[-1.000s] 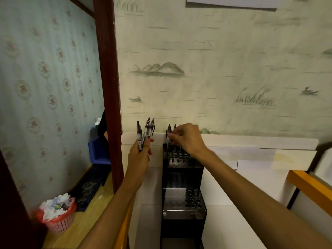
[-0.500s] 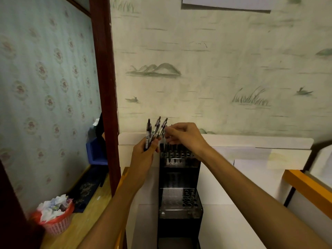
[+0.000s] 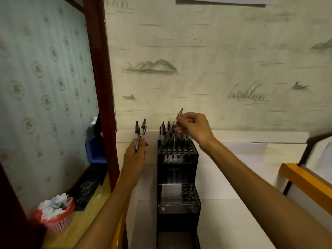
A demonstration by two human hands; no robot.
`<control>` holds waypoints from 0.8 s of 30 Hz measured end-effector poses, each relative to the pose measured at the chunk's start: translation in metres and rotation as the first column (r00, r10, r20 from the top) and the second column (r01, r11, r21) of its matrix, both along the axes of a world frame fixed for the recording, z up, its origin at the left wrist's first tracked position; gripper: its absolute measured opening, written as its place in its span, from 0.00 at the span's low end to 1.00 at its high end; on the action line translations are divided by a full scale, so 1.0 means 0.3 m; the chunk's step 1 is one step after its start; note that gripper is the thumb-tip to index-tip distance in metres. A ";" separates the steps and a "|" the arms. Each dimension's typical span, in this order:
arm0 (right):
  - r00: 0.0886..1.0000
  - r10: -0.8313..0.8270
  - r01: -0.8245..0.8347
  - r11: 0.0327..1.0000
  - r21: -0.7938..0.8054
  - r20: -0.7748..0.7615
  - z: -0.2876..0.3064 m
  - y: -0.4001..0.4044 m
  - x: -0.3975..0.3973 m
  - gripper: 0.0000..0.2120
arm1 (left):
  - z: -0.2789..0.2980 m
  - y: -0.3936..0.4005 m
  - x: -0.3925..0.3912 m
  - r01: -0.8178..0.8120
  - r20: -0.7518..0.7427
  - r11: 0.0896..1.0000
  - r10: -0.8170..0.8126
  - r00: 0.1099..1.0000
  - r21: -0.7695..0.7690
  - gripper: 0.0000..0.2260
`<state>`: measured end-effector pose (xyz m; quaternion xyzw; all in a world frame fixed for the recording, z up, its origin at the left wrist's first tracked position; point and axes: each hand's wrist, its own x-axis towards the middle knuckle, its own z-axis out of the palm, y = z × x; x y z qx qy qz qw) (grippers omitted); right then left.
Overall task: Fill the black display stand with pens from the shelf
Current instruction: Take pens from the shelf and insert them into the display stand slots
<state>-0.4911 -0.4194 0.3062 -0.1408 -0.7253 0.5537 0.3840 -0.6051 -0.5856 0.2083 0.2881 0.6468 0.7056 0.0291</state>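
a single pen [image 3: 177, 123] is pinched, tilted, by the right hand [image 3: 195, 129] above the top tier of the black display stand [image 3: 177, 177]; two pens [image 3: 139, 134] are gripped upright by the left hand [image 3: 135, 152], just left of the stand.

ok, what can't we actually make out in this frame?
- Head view, top tier of the black display stand: the right hand covers its back right slots, so the free holes can't be counted.
- Pen in the right-hand grip: blurred, tip hidden among the standing pens.
- Pens in the left hand: lower ends hidden by fingers, and the count is unclear.
- Stand's bottom tier: cut off by the frame edge.
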 end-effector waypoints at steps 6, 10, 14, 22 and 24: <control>0.992 -0.124 0.124 0.971 0.204 -0.013 0.011 0.031 0.004 0.05 | -0.011 -0.026 -0.035 -0.030 -0.007 0.999 0.030 1.000 0.009 0.11; 0.986 -0.168 0.152 0.924 0.351 0.013 -0.004 0.024 -0.014 0.06 | -0.004 -0.032 -0.030 -0.046 -0.094 0.999 0.045 0.995 -0.018 0.09; 0.981 -0.192 0.163 0.883 0.440 0.023 -0.025 0.021 -0.029 0.05 | -0.005 -0.033 -0.029 -0.046 -0.097 0.999 0.045 0.994 -0.007 0.10; 0.966 -0.252 0.176 0.818 0.548 0.065 -0.054 0.028 -0.049 0.08 | -0.008 -0.031 -0.030 -0.017 -0.083 0.999 0.021 0.996 0.039 0.11; 0.962 -0.263 0.177 0.810 0.559 0.077 -0.050 0.027 -0.053 0.09 | 0.001 -0.025 -0.024 -0.025 -0.053 0.997 0.029 0.998 0.067 0.09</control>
